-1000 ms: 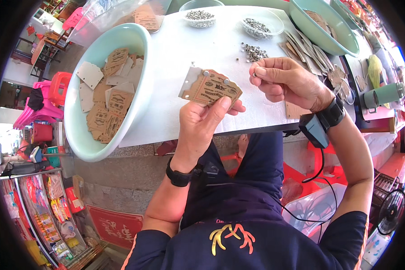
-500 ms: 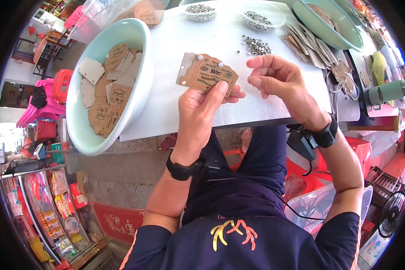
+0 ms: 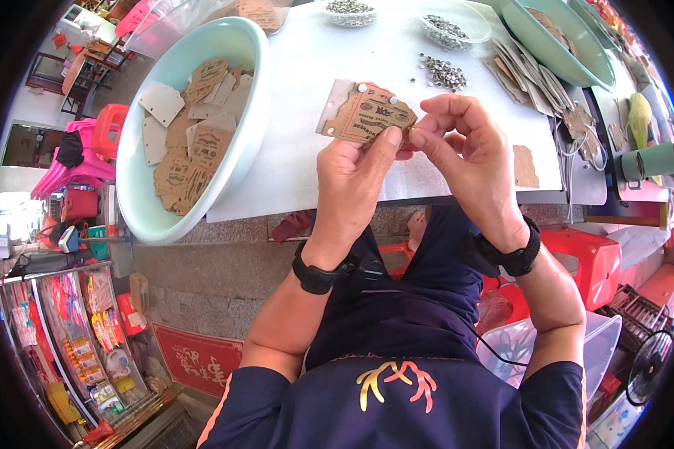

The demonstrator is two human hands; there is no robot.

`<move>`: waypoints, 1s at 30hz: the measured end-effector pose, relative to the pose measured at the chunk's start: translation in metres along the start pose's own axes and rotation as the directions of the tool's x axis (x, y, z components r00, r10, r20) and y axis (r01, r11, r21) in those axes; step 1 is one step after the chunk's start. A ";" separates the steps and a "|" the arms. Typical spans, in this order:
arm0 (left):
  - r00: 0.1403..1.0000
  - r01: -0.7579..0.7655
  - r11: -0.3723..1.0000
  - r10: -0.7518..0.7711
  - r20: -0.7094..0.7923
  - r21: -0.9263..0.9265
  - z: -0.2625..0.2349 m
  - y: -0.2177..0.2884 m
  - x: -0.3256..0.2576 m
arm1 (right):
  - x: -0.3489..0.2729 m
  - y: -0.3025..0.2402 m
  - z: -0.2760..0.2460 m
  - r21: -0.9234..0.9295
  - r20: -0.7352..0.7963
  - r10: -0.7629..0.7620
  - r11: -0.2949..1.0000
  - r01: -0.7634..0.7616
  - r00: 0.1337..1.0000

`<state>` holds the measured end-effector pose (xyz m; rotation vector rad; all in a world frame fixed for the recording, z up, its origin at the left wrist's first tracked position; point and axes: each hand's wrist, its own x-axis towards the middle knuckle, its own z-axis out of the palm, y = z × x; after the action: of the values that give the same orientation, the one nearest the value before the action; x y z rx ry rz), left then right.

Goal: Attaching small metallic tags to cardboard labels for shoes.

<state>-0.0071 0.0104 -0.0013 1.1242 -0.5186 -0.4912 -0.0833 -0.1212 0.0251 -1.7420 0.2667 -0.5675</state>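
My left hand (image 3: 350, 176) is closed on a brown printed cardboard tag (image 3: 374, 112), its thumb across the near edge. A pale card piece (image 3: 334, 106) shows behind the tag's left side. Two round silver studs sit along the tag's far edge. At the right corner of the tag, my right hand (image 3: 472, 161) has thumb and index finger pinched together; whatever is between them is too small to name. Beyond the hands, small silver metal studs (image 3: 443, 72) lie in a loose heap on the white table (image 3: 292, 142).
On the left stands a pale green basin (image 3: 258, 105) of brown and white tags. Two clear bowls of studs, one bowl (image 3: 472, 26) on the right, stand farther back. Stacked cards (image 3: 520, 75), another green basin (image 3: 588, 52) and a brown card (image 3: 526, 166) are on the right.
My right hand has come in to the tag's right corner, its fingers now pinched there. The tag appears farther right in view, and a brown card at the table's right is now uncovered.
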 end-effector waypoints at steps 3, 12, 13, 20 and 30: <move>1.000 0.002 1.000 -0.002 0.001 0.014 0.001 0.001 0.000 | -0.002 -0.001 0.002 -0.015 -0.046 -0.011 1.000 0.011 0.999; 0.999 -0.027 0.997 0.030 -0.034 0.068 0.003 0.000 -0.002 | -0.005 0.001 0.005 -0.060 -0.047 -0.053 0.997 0.050 0.997; 0.999 -0.029 0.997 0.032 -0.040 0.073 0.003 0.001 -0.002 | -0.005 0.002 0.005 -0.043 -0.046 -0.063 0.997 0.061 0.997; 1.000 -0.016 0.996 0.017 -0.015 0.085 0.001 0.001 -0.002 | -0.008 0.013 0.003 0.012 -0.054 -0.092 0.996 0.092 0.994; 1.000 -0.012 0.992 0.012 0.004 0.122 -0.001 -0.001 -0.003 | -0.006 0.014 0.007 0.084 -0.046 -0.067 0.994 0.071 0.997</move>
<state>-0.0088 0.0122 -0.0023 1.2369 -0.5634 -0.4557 -0.0826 -0.1158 0.0093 -1.6624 0.2106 -0.6584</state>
